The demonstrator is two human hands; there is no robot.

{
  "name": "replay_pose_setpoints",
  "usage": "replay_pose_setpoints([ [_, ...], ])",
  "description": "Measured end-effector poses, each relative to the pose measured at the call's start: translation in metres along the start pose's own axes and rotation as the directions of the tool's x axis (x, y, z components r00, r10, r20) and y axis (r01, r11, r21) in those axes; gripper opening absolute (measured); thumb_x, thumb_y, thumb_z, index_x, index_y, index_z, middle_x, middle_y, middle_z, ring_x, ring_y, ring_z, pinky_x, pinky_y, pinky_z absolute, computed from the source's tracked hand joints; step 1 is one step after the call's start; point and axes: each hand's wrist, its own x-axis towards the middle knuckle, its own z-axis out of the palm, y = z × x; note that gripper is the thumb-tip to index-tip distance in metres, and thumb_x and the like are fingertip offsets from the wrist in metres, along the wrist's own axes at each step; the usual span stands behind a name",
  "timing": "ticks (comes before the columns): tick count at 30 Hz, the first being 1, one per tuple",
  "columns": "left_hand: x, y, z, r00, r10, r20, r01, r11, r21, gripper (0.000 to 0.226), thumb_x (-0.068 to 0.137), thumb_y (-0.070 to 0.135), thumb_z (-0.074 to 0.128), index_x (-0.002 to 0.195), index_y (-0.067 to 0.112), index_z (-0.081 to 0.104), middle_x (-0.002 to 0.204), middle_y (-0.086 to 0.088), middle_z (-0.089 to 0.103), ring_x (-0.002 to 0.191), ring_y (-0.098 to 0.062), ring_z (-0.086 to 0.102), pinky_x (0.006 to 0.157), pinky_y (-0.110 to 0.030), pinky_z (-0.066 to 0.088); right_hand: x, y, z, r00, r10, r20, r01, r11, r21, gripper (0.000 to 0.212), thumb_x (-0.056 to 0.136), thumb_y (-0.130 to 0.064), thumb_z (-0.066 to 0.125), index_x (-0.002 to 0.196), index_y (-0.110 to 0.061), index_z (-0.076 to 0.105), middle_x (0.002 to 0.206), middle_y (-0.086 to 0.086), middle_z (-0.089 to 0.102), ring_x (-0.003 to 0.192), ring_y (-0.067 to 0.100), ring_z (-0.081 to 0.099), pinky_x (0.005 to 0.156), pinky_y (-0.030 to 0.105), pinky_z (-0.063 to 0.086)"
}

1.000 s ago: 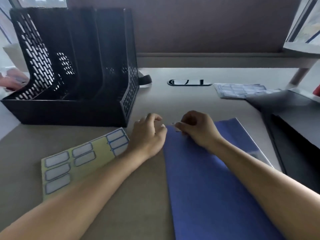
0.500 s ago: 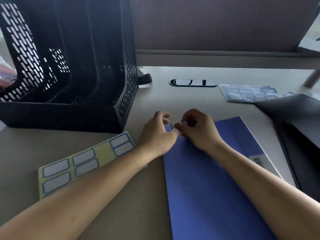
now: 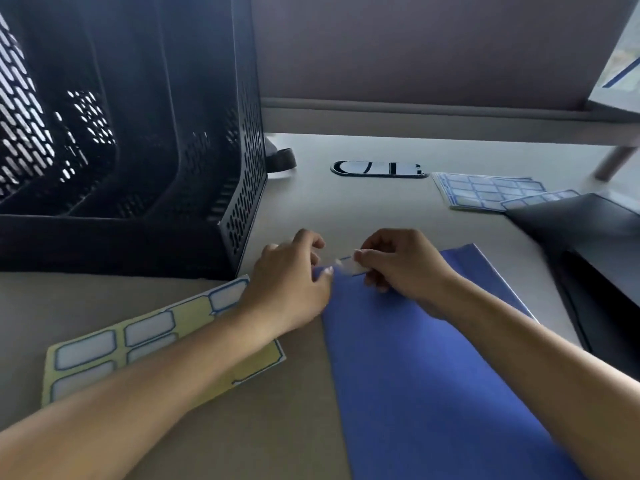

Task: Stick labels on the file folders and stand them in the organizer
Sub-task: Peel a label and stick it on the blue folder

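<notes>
**Label held over the corner of the blue folder**

A small white label (image 3: 350,266) is pinched between the thumb and fingers of the right hand (image 3: 401,268), just above the far left corner of the blue file folder (image 3: 433,375), which lies flat on the worktop (image 3: 363,209). The left hand (image 3: 289,289) is curled at the folder's left edge, its fingertip touching that corner; nothing is seen gripped in it. A partly used label sheet (image 3: 145,341) lies under the left forearm, and the black mesh organizer (image 3: 131,150) stands beyond it
</notes>
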Motion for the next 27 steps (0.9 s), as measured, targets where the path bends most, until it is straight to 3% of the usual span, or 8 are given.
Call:
replay_pose_setpoints([
  [3,-0.011,-0.007,0.003,0.999,0.000,-0.042,0.000,1.000,0.001,0.044,0.087,0.034,0.061,0.129,0.025,0.049,0.117,0.007,0.063,0.118,-0.020,0.046,0.097,-0.038,0.043,0.002,-0.005,0.000,0.999,0.048,0.000,-0.048,0.999,0.023,0.016,0.081,-0.013,0.072,0.068,-0.009,0.065,0.056,0.009,0.061,0.053,0.022,0.050,0.049,0.028,0.039],
  [7,-0.017,-0.006,0.002,0.998,0.026,0.051,-0.026,1.000,0.002,0.055,0.086,0.034,0.060,0.138,0.030,0.042,0.133,0.009,0.055,0.132,-0.016,0.035,0.109,-0.040,0.033,-0.002,0.002,0.008,0.996,0.033,-0.088,-0.027,0.997,0.069,0.018,0.081,-0.019,0.072,0.071,-0.006,0.064,0.054,0.008,0.058,0.051,0.019,0.046,0.050,0.027,0.037],
  [11,-0.006,0.001,-0.003,0.989,-0.016,0.145,0.026,0.997,-0.073,0.060,0.085,0.032,0.067,0.139,0.029,0.040,0.128,0.010,0.055,0.128,-0.016,0.038,0.106,-0.034,0.036,-0.004,0.002,0.009,0.996,-0.016,-0.091,0.022,0.997,0.074,0.018,0.082,-0.016,0.071,0.074,-0.003,0.062,0.057,0.010,0.060,0.046,0.014,0.047,0.047,0.025,0.040],
  [14,0.003,0.005,-0.007,0.986,-0.070,0.153,0.109,0.958,-0.264,0.057,0.081,0.016,0.074,0.130,0.029,0.046,0.119,0.008,0.060,0.110,-0.015,0.055,0.094,-0.034,0.049,-0.005,0.002,0.007,0.995,-0.041,-0.092,0.051,0.993,0.105,0.016,0.083,-0.013,0.069,0.074,-0.002,0.061,0.058,0.011,0.060,0.049,0.018,0.049,0.047,0.027,0.042],
  [17,0.005,0.009,-0.009,0.970,-0.186,0.155,0.241,0.800,-0.550,0.055,0.079,-0.007,0.071,0.118,0.027,0.054,0.113,0.001,0.066,0.099,-0.017,0.067,0.087,-0.040,0.057,-0.006,0.001,0.005,0.991,-0.077,-0.107,0.093,0.984,0.149,0.013,0.085,-0.007,0.067,0.073,-0.004,0.061,0.056,0.011,0.059,0.048,0.020,0.049,0.046,0.029,0.042],
  [20,0.007,0.011,-0.008,0.910,-0.309,0.276,0.397,0.457,-0.796,0.058,0.077,-0.020,0.066,0.122,0.015,0.057,0.109,-0.012,0.070,0.101,-0.028,0.068,0.082,-0.037,0.059,-0.005,-0.005,0.002,0.986,-0.115,-0.124,0.137,0.972,0.191,0.017,0.083,-0.005,0.071,0.072,-0.006,0.058,0.059,0.010,0.060,0.049,0.019,0.051,0.048,0.030,0.045],
  [23,0.006,0.007,-0.009,0.873,-0.280,0.399,0.459,0.194,-0.867,0.047,0.078,-0.024,0.059,0.117,0.002,0.060,0.104,-0.018,0.069,0.090,-0.028,0.069,0.076,-0.031,0.060,-0.007,-0.014,0.000,0.989,-0.114,-0.096,0.134,0.963,0.235,0.025,0.080,-0.003,0.077,0.072,-0.008,0.054,0.060,0.003,0.060,0.054,0.017,0.056,0.053,0.031,0.051],
  [27,0.003,0.003,-0.008,0.897,-0.160,0.412,0.437,0.191,-0.879,0.038,0.077,-0.021,0.060,0.102,0.006,0.069,0.094,-0.012,0.074,0.083,-0.023,0.071,0.077,-0.032,0.061,-0.014,-0.022,0.002,0.989,-0.116,-0.095,0.126,0.986,0.106,0.023,0.073,-0.002,0.082,0.073,-0.006,0.060,0.061,0.003,0.063,0.060,0.023,0.062,0.061,0.055,0.055],
])
